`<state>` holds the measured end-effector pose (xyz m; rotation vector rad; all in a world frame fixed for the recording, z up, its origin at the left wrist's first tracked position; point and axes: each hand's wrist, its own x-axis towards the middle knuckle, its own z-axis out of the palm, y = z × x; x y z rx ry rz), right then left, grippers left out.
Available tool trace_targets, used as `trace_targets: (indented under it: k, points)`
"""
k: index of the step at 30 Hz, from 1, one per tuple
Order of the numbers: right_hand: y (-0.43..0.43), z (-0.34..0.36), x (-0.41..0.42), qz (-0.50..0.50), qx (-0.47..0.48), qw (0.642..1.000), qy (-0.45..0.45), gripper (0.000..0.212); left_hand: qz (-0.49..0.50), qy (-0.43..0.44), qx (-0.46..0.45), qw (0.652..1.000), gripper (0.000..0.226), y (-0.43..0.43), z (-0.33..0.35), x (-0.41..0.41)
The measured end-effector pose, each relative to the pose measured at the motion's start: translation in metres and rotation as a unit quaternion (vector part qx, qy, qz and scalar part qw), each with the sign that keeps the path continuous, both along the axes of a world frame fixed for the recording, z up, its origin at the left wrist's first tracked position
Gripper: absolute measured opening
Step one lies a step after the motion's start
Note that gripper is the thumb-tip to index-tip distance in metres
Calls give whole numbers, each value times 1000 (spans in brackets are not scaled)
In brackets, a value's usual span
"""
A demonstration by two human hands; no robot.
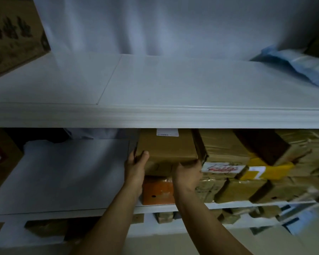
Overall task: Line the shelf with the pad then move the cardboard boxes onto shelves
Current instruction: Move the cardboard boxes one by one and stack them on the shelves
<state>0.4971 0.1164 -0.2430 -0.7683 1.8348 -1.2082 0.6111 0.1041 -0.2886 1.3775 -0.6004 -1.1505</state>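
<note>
Two hands clasp one cardboard box (166,148). Left of the grip lies the white pad (66,172). The left hand (135,167) wraps its left corner, thumb on top; the right hand (188,174) curls round its right front edge. The box looks stiff and probably light, so the corners should hold. It rests on an orange box (157,190), with the packed boxes (238,181) to the right.

Both hands grip a brown cardboard box (167,150): the left hand (135,168) curls its fingers (131,159) round its left edge, and the right hand (188,174) holds its front right corner. Left of the fingers lies the white pad (63,173) on the shelf (44,212); just below them sits an orange box (157,190).
</note>
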Motion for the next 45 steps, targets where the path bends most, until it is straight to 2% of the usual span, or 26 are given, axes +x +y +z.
trace_targets:
  k: [3, 8, 11, 13, 16, 18, 21, 25, 29, 34, 38, 42, 45]
  points:
    - [4, -8, -11, 6, 2, 1000, -18, 18, 11, -12, 9, 1000, 56, -1, -1, -13]
    - [5, -7, -21, 40, 18, 997, -69, 22, 18, -15, 13, 1000, 46, -2, 4, -15]
    - [9, -3, -12, 92, 35, 992, -85, 14, 31, -17, 19, 999, 54, 3, 6, -11]
    - [14, 5, -5, 135, 28, 985, -102, 18, 55, -14, 38, 998, 60, 9, 12, -7]
    - [26, 23, 12, 203, 15, 971, -123, 29, 117, -39, 67, 990, 42, 22, 28, 9]
    - [35, 36, 30, 256, 5, 957, -139, 35, 151, -65, 72, 984, 25, 38, 42, 27]
    - [50, 59, 65, 349, -23, 924, -153, 33, 194, -103, 58, 974, 29, 68, 62, 66]
    - [73, 104, 114, 465, -79, 869, -149, 23, 295, -93, 3, 951, 12, 117, 100, 118]
    - [84, 151, 158, 501, -118, 841, -168, 24, 381, -156, -25, 911, 30, 150, 148, 173]
    - [75, 189, 213, 498, -135, 838, -177, 23, 432, -143, -55, 889, 36, 173, 194, 247]
    - [61, 216, 254, 491, -157, 848, -123, 31, 425, -182, -33, 886, 31, 171, 229, 310]
    - [55, 244, 293, 488, -129, 852, -137, 54, 396, -236, -3, 887, 62, 154, 252, 376]
    - [52, 260, 318, 483, -114, 850, -179, 53, 376, -245, -15, 893, 71, 139, 264, 409]
